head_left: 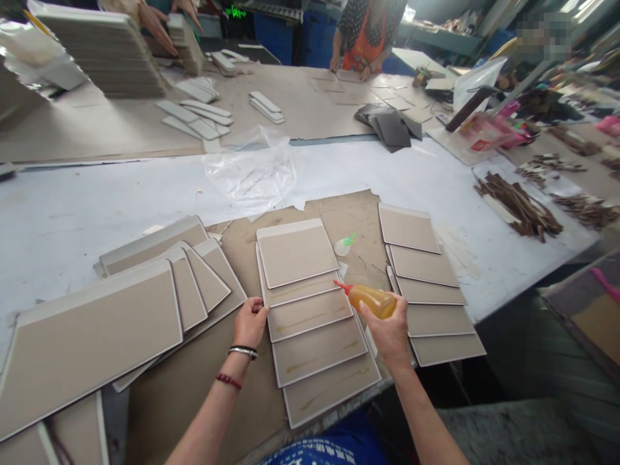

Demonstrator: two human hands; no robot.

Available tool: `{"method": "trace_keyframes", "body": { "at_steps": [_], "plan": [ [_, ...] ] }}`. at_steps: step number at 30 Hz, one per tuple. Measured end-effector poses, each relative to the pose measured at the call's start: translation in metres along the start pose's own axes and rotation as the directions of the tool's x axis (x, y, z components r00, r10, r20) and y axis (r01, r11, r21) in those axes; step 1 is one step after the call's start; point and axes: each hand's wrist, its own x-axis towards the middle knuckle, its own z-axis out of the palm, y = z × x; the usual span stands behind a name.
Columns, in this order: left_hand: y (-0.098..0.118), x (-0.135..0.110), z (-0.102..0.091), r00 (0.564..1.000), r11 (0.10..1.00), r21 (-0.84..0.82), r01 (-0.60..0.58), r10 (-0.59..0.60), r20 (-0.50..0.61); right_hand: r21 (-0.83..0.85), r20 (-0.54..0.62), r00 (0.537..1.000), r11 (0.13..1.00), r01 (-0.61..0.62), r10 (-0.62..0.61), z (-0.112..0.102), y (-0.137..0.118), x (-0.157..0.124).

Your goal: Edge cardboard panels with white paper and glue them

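In my right hand [390, 329] is a squeeze bottle [372, 301] of amber liquid, probably glue, my fingers closed around it. Its red nozzle points left, with the tip over the right end of the second panel in the middle row. Several beige panels [298, 253] with pale edges overlap there like steps; the lower ones carry a thin wet amber streak [317, 320]. My left hand [250, 321] is at the row's left side, its curled fingers pinching the edge of a panel [310, 316]. A small white bottle with a green tip [344, 245] stands just right of the row.
More beige panels lie fanned out at left [97, 323] and stepped at right [431, 294]. A clear plastic bag [252, 171] lies beyond the brown sheet [343, 216]. Across the table are a tall stack of boards [104, 48], dark strips [520, 203] and co-workers, one in an orange apron [365, 45].
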Motion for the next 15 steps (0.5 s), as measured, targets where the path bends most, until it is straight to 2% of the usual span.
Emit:
{"method": "trace_keyframes", "body": {
  "at_steps": [4, 7, 11, 15],
  "plan": [
    [0.000, -0.003, -0.001, 1.000, 1.000, -0.001, -0.013, 0.013, -0.001, 0.163, 0.161, 0.985, 0.983, -0.089, 0.063, 0.013, -0.005, -0.012],
    [0.001, -0.005, -0.001, 0.991, 0.991, 0.073, -0.112, 0.116, -0.062, 0.237, 0.245, 0.969, 0.966, -0.100, 0.040, 0.029, -0.013, -0.017],
    [0.004, 0.002, 0.001, 0.916, 0.909, 0.251, -0.333, 0.375, -0.145, 0.231, 0.305, 0.952, 0.971, -0.060, -0.014, 0.052, -0.029, -0.018],
    [0.006, 0.015, 0.006, 0.875, 0.857, 0.287, -0.429, 0.473, -0.104, 0.229, 0.335, 0.939, 0.973, 0.001, -0.080, 0.074, -0.040, -0.018]
  ]
}}
